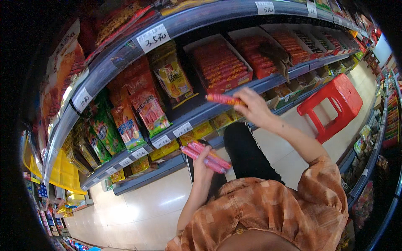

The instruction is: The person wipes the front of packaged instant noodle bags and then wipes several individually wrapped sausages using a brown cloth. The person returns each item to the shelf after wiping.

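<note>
My left hand [203, 160] is closed around a small bunch of pink-wrapped sausage sticks [216, 164], held low over my knee. In my right hand [252, 105] is a red and orange wrapped sausage stick [223, 99], pointing left just in front of the shelf edge. Beyond it, an open carton [220, 62] full of similar red sticks sits on the shelf. A second open carton [251, 53] of sticks stands to its right, with a brown cloth-like item [278, 55] lying over its front corner.
Bagged snacks [147, 109] hang or stand left of the cartons, beside a yellow packet [174, 80]. A red plastic stool [333, 106] lies tipped on the tiled floor [147, 207] to my right. A yellow basket [59, 169] is at the shelf's left end.
</note>
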`<act>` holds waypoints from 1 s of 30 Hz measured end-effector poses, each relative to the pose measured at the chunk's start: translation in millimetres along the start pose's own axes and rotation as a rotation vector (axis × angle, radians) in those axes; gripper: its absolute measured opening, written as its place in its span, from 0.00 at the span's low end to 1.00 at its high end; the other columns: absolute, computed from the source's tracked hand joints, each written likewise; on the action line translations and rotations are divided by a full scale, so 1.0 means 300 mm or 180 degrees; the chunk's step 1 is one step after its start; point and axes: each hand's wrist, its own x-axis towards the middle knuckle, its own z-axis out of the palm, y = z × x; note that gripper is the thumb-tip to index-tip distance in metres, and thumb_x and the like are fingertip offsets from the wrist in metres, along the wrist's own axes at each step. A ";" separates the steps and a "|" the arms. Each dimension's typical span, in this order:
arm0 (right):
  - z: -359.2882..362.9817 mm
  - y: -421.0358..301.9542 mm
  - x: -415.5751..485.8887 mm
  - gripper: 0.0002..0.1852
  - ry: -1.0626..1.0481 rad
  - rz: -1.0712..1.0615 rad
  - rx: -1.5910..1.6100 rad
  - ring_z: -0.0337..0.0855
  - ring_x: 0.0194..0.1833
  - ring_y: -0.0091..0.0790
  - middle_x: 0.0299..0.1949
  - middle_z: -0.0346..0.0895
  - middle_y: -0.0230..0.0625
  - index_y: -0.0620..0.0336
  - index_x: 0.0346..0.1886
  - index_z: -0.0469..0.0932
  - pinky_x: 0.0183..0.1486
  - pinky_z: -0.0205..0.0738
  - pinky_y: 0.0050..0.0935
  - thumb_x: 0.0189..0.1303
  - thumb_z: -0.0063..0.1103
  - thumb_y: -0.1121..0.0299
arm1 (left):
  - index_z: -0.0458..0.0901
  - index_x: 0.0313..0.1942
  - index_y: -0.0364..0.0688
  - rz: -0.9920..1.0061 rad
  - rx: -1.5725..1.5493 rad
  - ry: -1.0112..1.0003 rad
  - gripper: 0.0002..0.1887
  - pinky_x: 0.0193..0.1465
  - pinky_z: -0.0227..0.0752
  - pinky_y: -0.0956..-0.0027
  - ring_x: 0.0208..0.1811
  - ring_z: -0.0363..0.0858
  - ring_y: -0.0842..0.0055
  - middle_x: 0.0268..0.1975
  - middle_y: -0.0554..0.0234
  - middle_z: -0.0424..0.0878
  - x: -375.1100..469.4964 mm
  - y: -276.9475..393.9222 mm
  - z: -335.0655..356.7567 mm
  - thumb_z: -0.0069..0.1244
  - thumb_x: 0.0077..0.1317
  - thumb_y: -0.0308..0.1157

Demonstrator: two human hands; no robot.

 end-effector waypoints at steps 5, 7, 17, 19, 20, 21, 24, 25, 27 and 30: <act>0.040 0.278 0.329 0.19 0.0124 0.0067 -0.1091 0.70 0.54 0.55 0.51 0.71 0.49 0.64 0.53 0.76 0.56 0.69 0.47 0.56 0.63 0.73 | 0.70 0.50 0.42 -0.0162 -0.0177 0.0057 0.19 0.43 0.77 0.56 0.41 0.80 0.65 0.39 0.57 0.80 0.027 -0.004 -0.064 0.58 0.60 0.24; 0.085 0.384 0.436 0.18 0.0280 -0.0403 -0.1376 0.71 0.54 0.56 0.50 0.72 0.50 0.63 0.52 0.77 0.55 0.70 0.48 0.57 0.61 0.73 | 0.71 0.48 0.43 -0.0075 -0.0005 -0.0044 0.15 0.46 0.77 0.59 0.41 0.80 0.67 0.40 0.59 0.81 0.017 -0.001 -0.061 0.57 0.63 0.28; 0.237 0.564 0.742 0.17 0.0275 -0.0933 -0.1426 0.71 0.58 0.52 0.54 0.74 0.46 0.55 0.50 0.80 0.62 0.65 0.47 0.55 0.57 0.73 | 0.71 0.49 0.42 -0.0068 -0.0019 -0.0026 0.16 0.47 0.77 0.56 0.43 0.81 0.65 0.40 0.57 0.81 0.015 0.008 -0.084 0.56 0.63 0.26; 0.257 0.563 0.756 0.16 0.0276 -0.0793 -0.1547 0.71 0.60 0.50 0.53 0.76 0.44 0.54 0.48 0.81 0.66 0.61 0.48 0.55 0.56 0.73 | 0.71 0.49 0.42 -0.0079 -0.0019 0.0002 0.16 0.47 0.78 0.56 0.43 0.81 0.65 0.40 0.57 0.81 0.006 0.016 -0.074 0.56 0.63 0.27; 0.263 0.565 0.754 0.16 0.0193 -0.0736 -0.1857 0.71 0.61 0.50 0.53 0.76 0.43 0.54 0.48 0.81 0.67 0.60 0.48 0.55 0.56 0.73 | 0.71 0.49 0.42 -0.0079 -0.0025 -0.0024 0.16 0.47 0.78 0.56 0.43 0.81 0.65 0.40 0.57 0.81 0.007 0.017 -0.074 0.56 0.63 0.27; 0.271 0.563 0.751 0.15 0.0105 -0.0681 -0.2164 0.70 0.61 0.49 0.54 0.77 0.42 0.54 0.47 0.82 0.68 0.58 0.48 0.55 0.56 0.72 | 0.71 0.49 0.42 -0.0078 -0.0035 -0.0045 0.16 0.46 0.78 0.55 0.43 0.81 0.65 0.40 0.57 0.81 0.006 0.017 -0.075 0.56 0.63 0.27; 0.270 0.548 0.771 0.17 -0.0470 -0.0425 -0.2604 0.70 0.63 0.48 0.56 0.76 0.41 0.52 0.49 0.82 0.69 0.56 0.49 0.55 0.55 0.71 | 0.72 0.49 0.42 -0.0088 -0.0029 -0.0067 0.15 0.46 0.78 0.55 0.43 0.81 0.65 0.40 0.57 0.81 0.004 0.016 -0.079 0.56 0.63 0.27; 0.262 0.534 0.779 0.17 -0.0710 -0.0314 -0.2668 0.69 0.63 0.47 0.57 0.76 0.41 0.52 0.50 0.82 0.69 0.56 0.49 0.55 0.55 0.70 | 0.72 0.49 0.42 -0.0099 -0.0014 -0.0073 0.15 0.46 0.78 0.55 0.43 0.81 0.65 0.40 0.57 0.81 0.002 0.015 -0.080 0.56 0.63 0.27; 0.246 0.500 0.781 0.16 -0.0348 -0.0303 -0.2279 0.72 0.60 0.50 0.56 0.76 0.48 0.59 0.51 0.79 0.65 0.63 0.48 0.63 0.46 0.69 | 0.72 0.49 0.42 -0.0092 0.0021 -0.0094 0.15 0.46 0.78 0.56 0.43 0.81 0.65 0.40 0.57 0.81 0.006 0.012 -0.079 0.56 0.63 0.27; 0.233 0.505 0.753 0.16 0.0243 -0.0423 -0.2496 0.75 0.57 0.50 0.55 0.77 0.47 0.55 0.51 0.80 0.61 0.67 0.48 0.61 0.50 0.67 | 0.72 0.49 0.42 -0.0137 0.0077 -0.0137 0.16 0.47 0.78 0.56 0.43 0.81 0.65 0.40 0.57 0.82 0.015 0.012 -0.066 0.57 0.63 0.27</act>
